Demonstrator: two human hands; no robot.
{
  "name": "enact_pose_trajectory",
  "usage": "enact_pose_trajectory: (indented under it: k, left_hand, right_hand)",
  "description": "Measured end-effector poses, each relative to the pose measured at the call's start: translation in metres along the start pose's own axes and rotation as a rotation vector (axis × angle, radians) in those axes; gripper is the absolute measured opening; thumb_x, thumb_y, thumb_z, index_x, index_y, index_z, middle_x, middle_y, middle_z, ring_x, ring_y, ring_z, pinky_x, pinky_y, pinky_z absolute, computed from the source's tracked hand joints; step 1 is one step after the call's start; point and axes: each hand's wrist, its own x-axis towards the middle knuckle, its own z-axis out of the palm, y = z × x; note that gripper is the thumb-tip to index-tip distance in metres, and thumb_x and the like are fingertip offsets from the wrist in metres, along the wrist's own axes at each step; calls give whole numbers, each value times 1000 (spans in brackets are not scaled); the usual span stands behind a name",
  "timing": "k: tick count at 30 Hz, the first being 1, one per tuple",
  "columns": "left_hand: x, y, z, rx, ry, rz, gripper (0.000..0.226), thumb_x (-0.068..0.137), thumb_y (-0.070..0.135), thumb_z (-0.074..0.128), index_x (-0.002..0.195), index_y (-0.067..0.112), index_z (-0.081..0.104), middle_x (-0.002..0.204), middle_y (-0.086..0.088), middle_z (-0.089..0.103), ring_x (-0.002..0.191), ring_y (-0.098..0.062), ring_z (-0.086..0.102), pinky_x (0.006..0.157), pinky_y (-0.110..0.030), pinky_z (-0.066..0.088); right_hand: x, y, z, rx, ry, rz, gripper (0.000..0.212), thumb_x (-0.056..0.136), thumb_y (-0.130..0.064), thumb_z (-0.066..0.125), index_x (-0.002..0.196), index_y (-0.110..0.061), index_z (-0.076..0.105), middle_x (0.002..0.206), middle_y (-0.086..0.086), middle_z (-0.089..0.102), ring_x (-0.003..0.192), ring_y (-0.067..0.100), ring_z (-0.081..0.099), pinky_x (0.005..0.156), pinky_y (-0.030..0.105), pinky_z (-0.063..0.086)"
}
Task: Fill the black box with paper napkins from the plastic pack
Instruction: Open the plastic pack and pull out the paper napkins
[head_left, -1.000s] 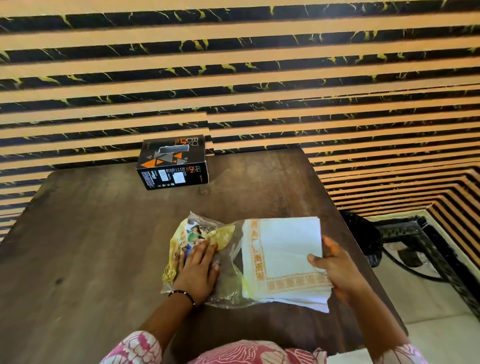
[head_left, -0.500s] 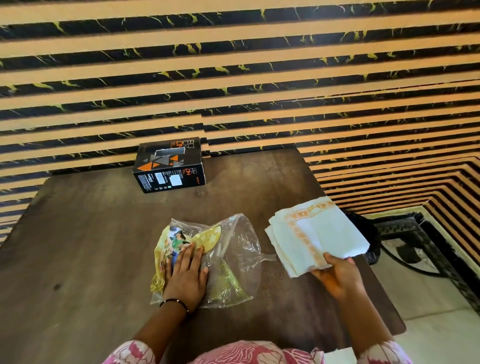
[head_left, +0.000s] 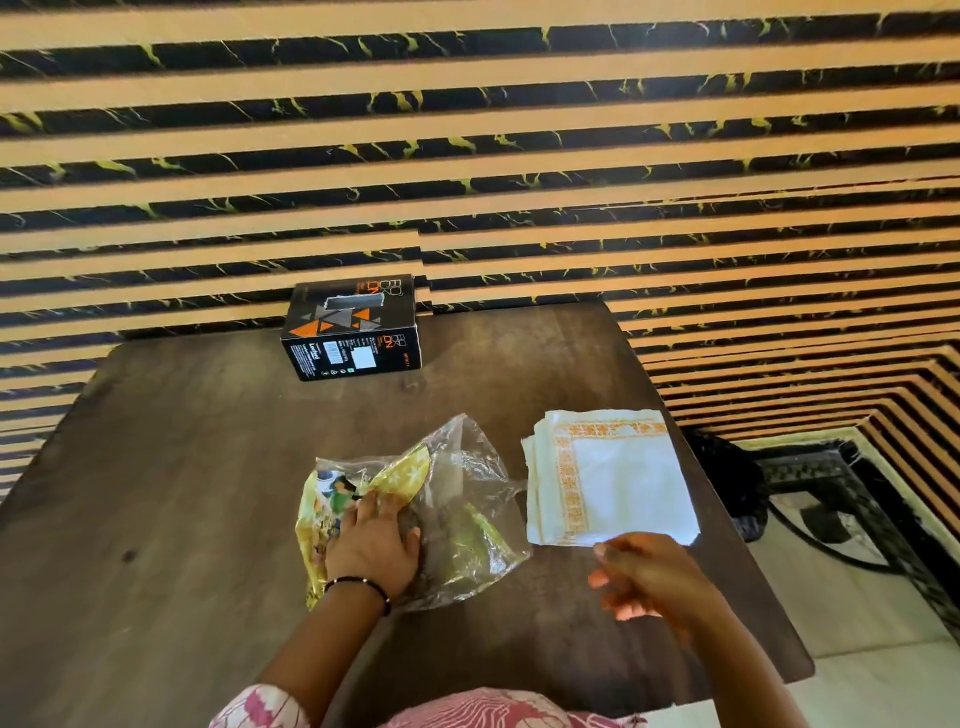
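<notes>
A black box (head_left: 353, 327) with orange triangles and a slot on top stands at the far edge of the dark wooden table (head_left: 182, 467). The plastic pack (head_left: 457, 499), clear with yellow print, lies crumpled in the middle and looks empty. My left hand (head_left: 371, 545) presses flat on its left part. A stack of white paper napkins (head_left: 608, 478) with an orange border lies on the table to the right of the pack. My right hand (head_left: 644, 577) hovers just below the stack, fingers loosely curled, holding nothing.
The table's right edge runs close beside the napkins. Beyond it, on a pale floor, stands a black metal frame (head_left: 831, 493) with a dark bundle (head_left: 727, 478). A striped black and tan wall (head_left: 467, 156) rises behind the box.
My right hand pulled the napkin stack out of the pack, carried it right, laid it on the table and let go. My left hand stayed pressed on the pack.
</notes>
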Motion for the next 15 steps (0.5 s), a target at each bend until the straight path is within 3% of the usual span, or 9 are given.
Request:
enact_pose_trajectory:
  k: [3,5,8,11,15]
  left_hand:
    - [-8,-2,-3,27,88,103,57,90,42,39,142,25,22,154,-4,21,141,-29,17,114,-48,17]
    - [-14,-9,-2,46,82,117,61,87,48,31,142,25,22,154,-4,20,142,-29,14,116,-49,9]
    - [-22,-26,2,46,55,29,73,79,59,10,141,26,27,154,-2,22,142,-27,16,116,-49,6]
    - [-32,-51,2,31,21,-129,59,90,58,19,141,29,27,154,2,21,140,-25,20,114,-47,14]
    - [-45,-81,-16,25,-7,-279,56,88,60,23,127,27,46,138,-3,45,125,-30,41,102,-46,35]
  right_hand:
    - [-7,-22,22,63,-128,-164,12,85,-9,63,96,-9,62,85,9,71,69,20,70,63,29,58]
    - [-10,-31,47,56,-276,-213,14,82,-17,67,96,-17,65,89,4,72,78,13,70,69,27,57]
    - [-6,-26,89,-167,-399,-259,25,76,-31,67,101,-31,64,107,-1,70,98,6,63,85,22,51]
    - [0,-22,117,-427,-349,-334,41,86,-31,61,125,-27,52,124,-14,56,109,1,55,86,9,40]
    - [10,-20,152,-530,-340,-397,52,88,-28,58,137,-20,40,143,-4,42,132,10,37,97,14,27]
